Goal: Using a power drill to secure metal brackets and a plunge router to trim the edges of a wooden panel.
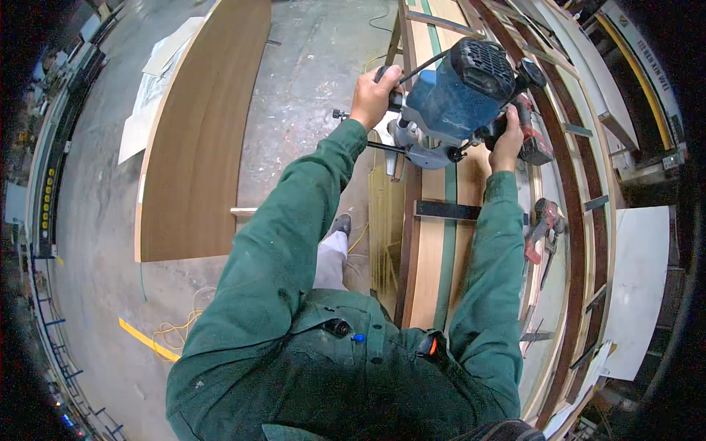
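Observation:
A blue and black plunge router (454,95) stands over a long wooden frame (412,257) at the upper right. My left hand (373,95) is wrapped round its left handle, and my right hand (507,140) grips the handle on the opposite side, its fingers partly hidden. The router's metal base (434,156) sits low over the frame's near-left rail; whether the bit touches wood is hidden. A black cross piece (448,210) spans the frame just below the router. Pale wood boards with a green strip (446,272) run lengthwise inside the frame.
A large brown panel (202,132) stands to the left, with white sheets (154,88) behind it. Red and black power tools (546,220) lie right of my right forearm. A yellow cord (173,331) coils on the floor. White boards (638,287) stand at the far right.

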Demonstrator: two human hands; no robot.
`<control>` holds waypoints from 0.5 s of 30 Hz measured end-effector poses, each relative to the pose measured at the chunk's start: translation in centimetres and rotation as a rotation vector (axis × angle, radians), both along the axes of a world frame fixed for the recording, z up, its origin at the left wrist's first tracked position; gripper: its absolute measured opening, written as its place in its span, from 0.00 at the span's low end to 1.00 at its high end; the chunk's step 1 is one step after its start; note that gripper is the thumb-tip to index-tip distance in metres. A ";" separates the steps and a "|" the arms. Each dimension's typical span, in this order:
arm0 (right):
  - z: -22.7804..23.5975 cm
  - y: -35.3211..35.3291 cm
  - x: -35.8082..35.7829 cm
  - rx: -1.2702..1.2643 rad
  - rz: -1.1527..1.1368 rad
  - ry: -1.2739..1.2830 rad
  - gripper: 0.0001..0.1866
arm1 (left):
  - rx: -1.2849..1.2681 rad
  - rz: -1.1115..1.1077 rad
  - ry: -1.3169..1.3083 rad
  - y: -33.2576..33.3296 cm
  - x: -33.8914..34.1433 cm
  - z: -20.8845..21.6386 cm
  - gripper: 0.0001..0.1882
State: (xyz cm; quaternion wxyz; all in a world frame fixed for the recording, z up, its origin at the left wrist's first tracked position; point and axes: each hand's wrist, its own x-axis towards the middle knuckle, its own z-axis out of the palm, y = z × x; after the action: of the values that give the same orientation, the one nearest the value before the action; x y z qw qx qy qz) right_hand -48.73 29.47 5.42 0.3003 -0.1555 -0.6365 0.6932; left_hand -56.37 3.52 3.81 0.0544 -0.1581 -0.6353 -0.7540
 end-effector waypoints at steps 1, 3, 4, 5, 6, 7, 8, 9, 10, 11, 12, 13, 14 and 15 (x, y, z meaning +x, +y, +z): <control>0.1 0.1 -0.3 0.011 -0.006 -0.009 0.24 | -0.014 0.010 0.003 0.1 -0.3 0.1 0.22; 0.1 0.4 -0.9 0.022 -0.013 -0.017 0.24 | -0.006 0.012 0.001 0.3 -0.7 0.1 0.22; 0.0 0.3 -1.1 0.022 -0.019 -0.012 0.24 | -0.001 0.017 -0.004 0.3 -0.9 0.0 0.22; -0.1 0.3 -1.4 0.021 -0.024 -0.008 0.25 | -0.003 0.018 -0.004 0.3 -1.0 -0.1 0.22; -0.1 0.4 -1.6 0.019 -0.023 -0.007 0.25 | -0.003 0.020 -0.008 0.2 -1.2 -0.2 0.22; 0.0 0.4 -1.7 0.051 -0.013 -0.012 0.25 | -0.005 0.021 -0.014 0.2 -1.2 -0.2 0.22; 0.1 0.4 -1.8 0.082 -0.002 -0.018 0.26 | -0.007 0.022 -0.015 0.2 -1.2 -0.2 0.22; 0.2 0.4 -1.9 0.079 -0.001 -0.019 0.26 | 0.015 0.025 -0.017 0.2 -1.2 -0.2 0.22; 0.3 0.5 -1.9 0.092 0.008 -0.014 0.26 | 0.039 0.024 -0.018 0.4 -1.2 -0.1 0.21; 0.4 0.6 -2.0 0.105 0.017 -0.009 0.26 | 0.038 0.021 -0.019 0.6 -1.1 0.0 0.21; 0.3 0.9 -2.1 0.104 0.014 -0.010 0.26 | 0.020 0.031 -0.012 0.8 -0.9 0.1 0.21; 0.2 1.3 -2.3 0.099 0.034 -0.002 0.25 | 0.002 0.042 -0.004 1.0 -0.9 0.1 0.22; 0.1 1.6 -2.4 0.094 0.053 0.005 0.25 | 0.001 0.039 -0.004 1.0 -0.9 0.0 0.22; -0.1 1.8 -2.7 0.093 0.049 0.005 0.25 | -0.010 0.051 0.014 1.0 -1.0 0.0 0.22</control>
State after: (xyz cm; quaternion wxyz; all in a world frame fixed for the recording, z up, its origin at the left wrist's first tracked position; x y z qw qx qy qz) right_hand -51.39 31.30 5.36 0.2918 -0.1238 -0.6710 0.6703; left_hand -57.32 4.54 3.83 0.0774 -0.1473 -0.6426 -0.7479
